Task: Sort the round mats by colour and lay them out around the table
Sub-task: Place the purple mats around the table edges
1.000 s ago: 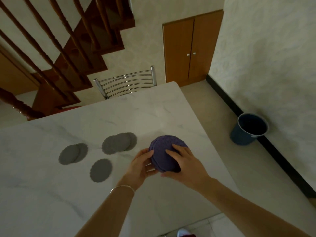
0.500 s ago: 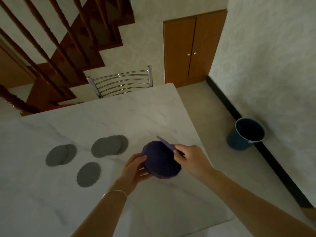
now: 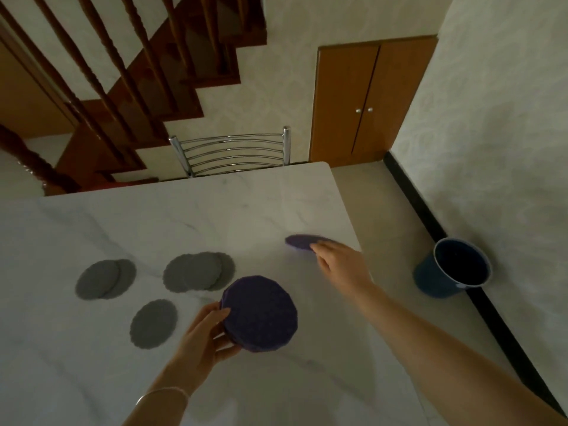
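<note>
The left hand [image 3: 205,333] grips a stack of purple mats [image 3: 260,313] just above the marble surface [image 3: 215,216], grey mats [image 3: 153,324] lie flat to its left, and beyond, the right hand [image 3: 341,263] reaches out pinching a single purple mat [image 3: 299,242] near the surface's right edge

Thin silver bangle [image 3: 163,392] on left wrist, bare forearms
</note>
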Demonstrator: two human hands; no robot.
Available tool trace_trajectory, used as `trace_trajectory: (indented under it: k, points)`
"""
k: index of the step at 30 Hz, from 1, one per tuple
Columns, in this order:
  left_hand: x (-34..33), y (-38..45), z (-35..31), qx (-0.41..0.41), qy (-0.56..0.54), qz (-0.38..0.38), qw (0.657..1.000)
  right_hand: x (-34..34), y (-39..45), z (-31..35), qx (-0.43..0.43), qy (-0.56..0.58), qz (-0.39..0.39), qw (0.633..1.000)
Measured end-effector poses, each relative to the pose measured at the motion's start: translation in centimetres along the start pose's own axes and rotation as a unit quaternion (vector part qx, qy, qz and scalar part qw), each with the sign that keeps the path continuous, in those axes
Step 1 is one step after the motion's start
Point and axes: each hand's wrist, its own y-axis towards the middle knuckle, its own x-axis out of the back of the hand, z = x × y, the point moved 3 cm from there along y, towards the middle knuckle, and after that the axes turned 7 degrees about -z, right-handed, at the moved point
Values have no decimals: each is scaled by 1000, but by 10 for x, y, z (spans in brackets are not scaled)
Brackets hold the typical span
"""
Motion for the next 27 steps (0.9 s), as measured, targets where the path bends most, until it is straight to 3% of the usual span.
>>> trace_trajectory:
  k: [2,4,12,15,23,25,27]
  points:
    - [9,-1,-1,4,-5,-8,1000,-29,-11,0,29,-54,76,995]
    - [17,-1,-4,4,-7,-19,1000,-47,-24,2,52,-82,105,990]
    - [29,7,-12,9,-29,-27,999,-49,-44,5,79,-158,98,979]
    - [23,8,-14,12,-22,-14,1000,-61,-48,3,41,-113,133,984]
    - [15,12,-12,22,-16,8,1000,-76,-49,-5,4,-120,173,978]
    - [14,12,-11,24,-17,10,1000,-72,-49,-3,-24,-90,166,982]
    - [13,11,-11,27,-22,14,999,-61,-49,6,-57,-27,104,993]
